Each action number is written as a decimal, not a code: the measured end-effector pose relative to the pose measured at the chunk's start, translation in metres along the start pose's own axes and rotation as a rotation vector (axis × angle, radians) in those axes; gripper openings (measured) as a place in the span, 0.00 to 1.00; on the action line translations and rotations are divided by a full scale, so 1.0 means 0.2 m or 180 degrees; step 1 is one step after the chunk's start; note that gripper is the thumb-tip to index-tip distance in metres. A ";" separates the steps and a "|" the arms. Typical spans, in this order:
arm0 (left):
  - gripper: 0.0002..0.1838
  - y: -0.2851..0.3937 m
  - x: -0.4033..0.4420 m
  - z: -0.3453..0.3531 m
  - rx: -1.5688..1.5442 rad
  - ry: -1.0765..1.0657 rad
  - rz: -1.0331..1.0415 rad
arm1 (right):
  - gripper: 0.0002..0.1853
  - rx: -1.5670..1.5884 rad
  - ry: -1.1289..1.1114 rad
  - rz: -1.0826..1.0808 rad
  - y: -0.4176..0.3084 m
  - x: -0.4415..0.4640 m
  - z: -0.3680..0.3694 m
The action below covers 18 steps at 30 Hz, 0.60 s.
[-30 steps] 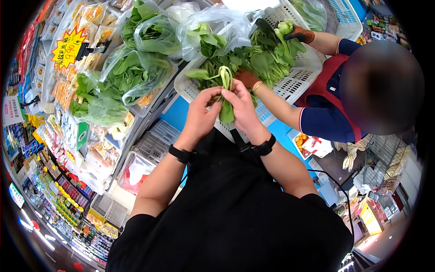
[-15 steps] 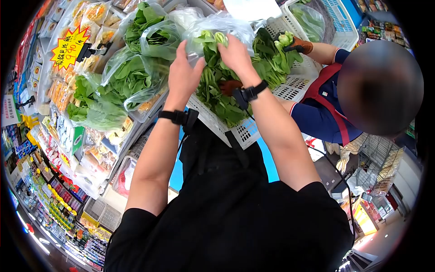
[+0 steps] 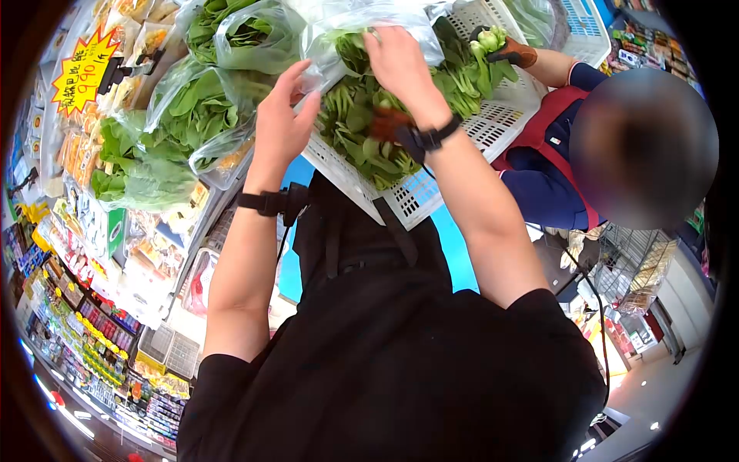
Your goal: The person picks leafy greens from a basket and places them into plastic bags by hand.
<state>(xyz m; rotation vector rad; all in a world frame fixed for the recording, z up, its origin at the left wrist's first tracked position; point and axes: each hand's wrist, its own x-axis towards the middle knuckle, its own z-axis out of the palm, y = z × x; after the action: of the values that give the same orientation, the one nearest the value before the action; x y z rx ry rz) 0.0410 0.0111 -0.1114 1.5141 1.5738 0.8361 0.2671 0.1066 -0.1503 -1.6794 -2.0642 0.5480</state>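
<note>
My right hand (image 3: pixel 402 69) is closed around a bunch of bok choy (image 3: pixel 352 48) at the mouth of a clear plastic bag (image 3: pixel 389 21). The bag's film hides part of the leaves and my fingertips. Lower on the left, my left hand (image 3: pixel 283 119) is at the near edge of the bag, thumb and fingers apart. Below both hands is a white perforated crate (image 3: pixel 493 127) holding more bok choy (image 3: pixel 358 131). A co-worker's gloved hand (image 3: pixel 391 123) reaches among these greens under my right forearm. The co-worker's other gloved hand (image 3: pixel 514 54) grips a bok choy bunch (image 3: pixel 489 42).
Bagged leafy greens (image 3: pixel 196 108) lie left of my hands, on a display of packaged foods (image 3: pixel 81 154) with a yellow price sign (image 3: pixel 86 71). The co-worker (image 3: pixel 539 177) leans in from the right. Another crate (image 3: pixel 589 38) stands at the upper right.
My right hand has pushed farther up with the bok choy, which is now more covered by the bag. My left hand has moved left and down, away from the right hand.
</note>
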 end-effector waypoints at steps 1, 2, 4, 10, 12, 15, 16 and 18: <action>0.25 -0.03 -0.04 -0.01 -0.0179 0.0112 -0.0086 | 0.11 0.0252 0.0487 -0.0262 -0.01 -0.09 -0.05; 0.25 -0.06 -0.07 -0.02 -0.0358 0.0220 -0.0168 | 0.11 0.0502 0.0978 -0.0517 -0.03 -0.18 -0.10; 0.22 -0.17 -0.15 -0.02 -0.0303 0.0365 -0.0246 | 0.09 0.1041 0.0518 -0.0026 -0.10 -0.40 -0.20; 0.13 -0.48 -0.38 0.12 -0.0292 -0.0017 -0.1401 | 0.12 0.1311 -0.1520 0.0892 -0.02 -0.94 -0.06; 0.14 -0.45 -0.43 0.17 -0.0251 -0.0071 -0.1593 | 0.14 0.1211 -0.1887 0.0737 0.04 -1.06 0.05; 0.15 -0.45 -0.49 0.21 0.0201 -0.0374 -0.1376 | 0.14 0.0926 -0.2570 0.0684 0.05 -1.13 0.25; 0.15 -0.44 -0.51 0.21 0.0204 -0.0379 -0.1389 | 0.14 0.1001 -0.2388 0.0719 0.03 -1.13 0.32; 0.15 -0.43 -0.53 0.21 0.0275 -0.0537 -0.1415 | 0.15 0.1072 -0.2204 0.0739 -0.02 -1.08 0.42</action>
<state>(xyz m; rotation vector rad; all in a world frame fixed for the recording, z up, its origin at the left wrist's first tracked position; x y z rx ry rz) 0.0341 -0.1034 -0.1975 1.1879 1.7436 0.3837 0.2570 -0.1086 -0.2350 -1.6718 -2.0279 1.6454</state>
